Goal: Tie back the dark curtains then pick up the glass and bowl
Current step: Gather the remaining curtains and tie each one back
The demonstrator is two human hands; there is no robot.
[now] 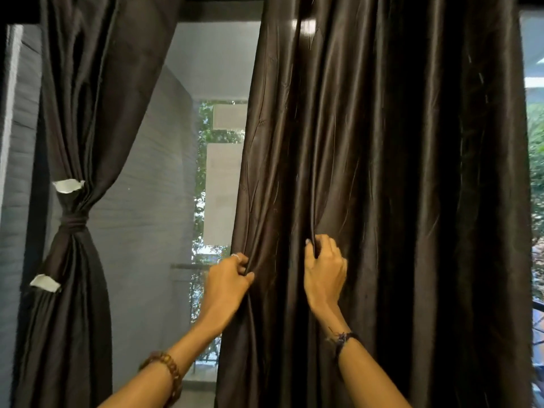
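A dark satin curtain on the right (397,172) hangs loose and fills most of the view. My left hand (228,281) grips its left edge at about waist height. My right hand (323,267) pinches a fold of the same curtain a little further right. The left dark curtain (88,98) is gathered and bound by a dark tie (72,223) at its middle. No glass or bowl is in view.
Between the curtains a window (215,69) shows a grey ribbed wall (141,201), a railing and green foliage. Two pale tags (68,185) stick out of the tied left curtain. More foliage shows past the right curtain's edge.
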